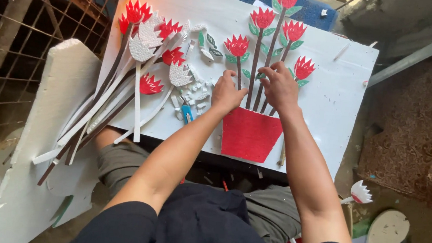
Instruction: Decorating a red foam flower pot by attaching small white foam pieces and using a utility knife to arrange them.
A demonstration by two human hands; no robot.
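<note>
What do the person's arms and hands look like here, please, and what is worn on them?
Both arms are bare from the upper arm down, under short black sleeves. The left hand and right hand are bare too: no gloves, rings, watch or bracelets show.

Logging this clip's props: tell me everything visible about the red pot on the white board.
The red pot is a flat cut-out, wider at the top than at the bottom, with a glittery foam-like look. It lies on the white board near its front edge. Dark stems rise from its top edge, where the left hand and right hand press.
</note>
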